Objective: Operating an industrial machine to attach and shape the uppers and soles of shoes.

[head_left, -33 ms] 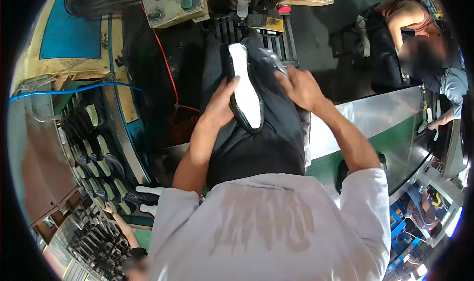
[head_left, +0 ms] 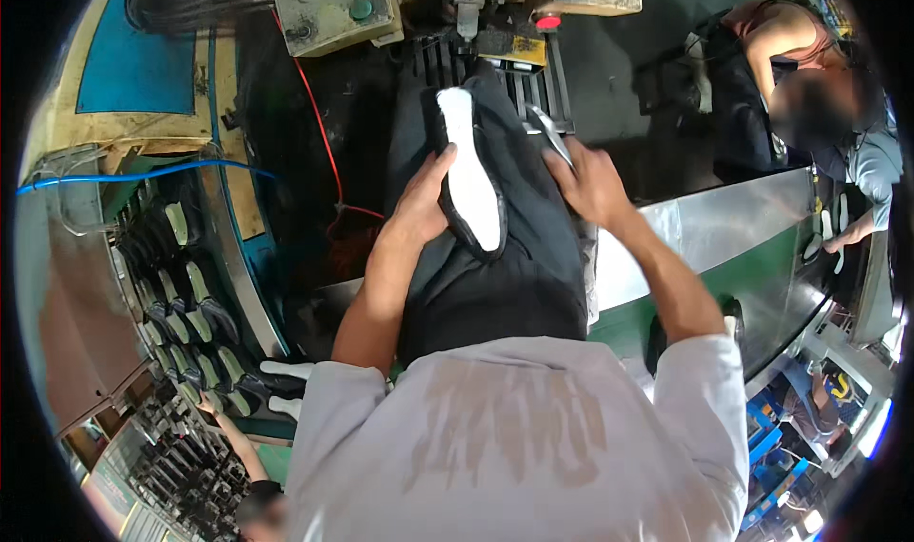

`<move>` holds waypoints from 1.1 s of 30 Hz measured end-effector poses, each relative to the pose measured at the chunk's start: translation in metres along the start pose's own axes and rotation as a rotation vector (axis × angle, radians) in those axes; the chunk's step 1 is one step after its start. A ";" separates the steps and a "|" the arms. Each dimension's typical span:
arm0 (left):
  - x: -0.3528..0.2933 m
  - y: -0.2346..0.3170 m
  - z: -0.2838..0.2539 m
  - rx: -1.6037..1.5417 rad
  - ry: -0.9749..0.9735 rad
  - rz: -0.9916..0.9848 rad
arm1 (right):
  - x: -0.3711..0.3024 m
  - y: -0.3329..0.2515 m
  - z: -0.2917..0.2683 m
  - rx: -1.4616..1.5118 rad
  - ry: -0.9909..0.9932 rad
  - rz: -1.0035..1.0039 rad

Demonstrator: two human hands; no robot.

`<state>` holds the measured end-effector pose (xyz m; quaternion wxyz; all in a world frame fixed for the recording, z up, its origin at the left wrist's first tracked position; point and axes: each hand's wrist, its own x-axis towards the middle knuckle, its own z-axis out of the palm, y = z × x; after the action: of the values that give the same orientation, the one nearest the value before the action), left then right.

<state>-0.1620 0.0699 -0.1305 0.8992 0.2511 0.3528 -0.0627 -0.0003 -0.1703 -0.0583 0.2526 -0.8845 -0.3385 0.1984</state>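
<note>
A black shoe with a long white sole face lies sole up across my thighs, its narrow end pointing away from me. My left hand is closed on the shoe's left side, its thumb pressing on the white face. To the right of the shoe, my right hand is closed around a slim, shiny metal hand tool. The tool points away and to the left, apart from the shoe. I cannot make out its exact kind.
Ahead stands a machine with control boxes and a slatted metal part. A rack of dark shoes is at left; a metal-edged green conveyor runs right. Co-workers sit at far right and reach in at lower left.
My right hand and the metal tool have shifted slightly right, away from the shoe, and the tool looks less blurred. My left hand and the shoe stay almost where they were.
</note>
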 end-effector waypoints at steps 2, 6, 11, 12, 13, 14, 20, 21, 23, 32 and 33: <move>0.002 0.000 0.007 0.004 0.063 -0.002 | -0.047 0.053 0.027 -0.015 0.123 0.119; -0.007 -0.001 0.028 0.062 0.100 0.117 | -0.169 0.155 0.086 -0.205 0.238 0.473; -0.031 0.006 0.049 0.028 0.104 0.247 | -0.229 0.146 0.085 -0.246 0.161 0.705; -0.029 0.005 0.055 0.035 0.088 0.251 | -0.228 0.141 0.079 -0.273 0.254 0.635; -0.025 0.005 0.061 -0.005 0.083 0.274 | -0.214 0.140 0.074 -0.267 0.321 0.530; -0.030 0.007 0.057 -0.044 0.105 0.316 | -0.179 0.091 0.056 -0.161 0.377 0.346; -0.023 -0.011 0.065 -0.094 0.135 0.359 | -0.041 -0.096 0.000 -0.277 -0.049 -0.405; -0.031 -0.012 0.068 -0.083 0.119 0.383 | -0.024 -0.106 0.004 -0.284 -0.100 -0.372; -0.037 -0.009 0.061 0.007 0.182 0.389 | -0.011 -0.101 0.012 -0.192 -0.147 -0.380; 0.055 0.176 0.077 0.743 0.097 0.851 | -0.026 -0.048 -0.051 0.057 0.248 -0.028; 0.079 0.203 0.109 0.654 0.155 1.028 | -0.023 -0.046 -0.067 0.018 0.311 -0.002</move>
<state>0.0216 0.1972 -0.0325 0.6627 0.6557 0.2134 0.2923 -0.0044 -0.1778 0.0256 0.3101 -0.9019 -0.2945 0.0615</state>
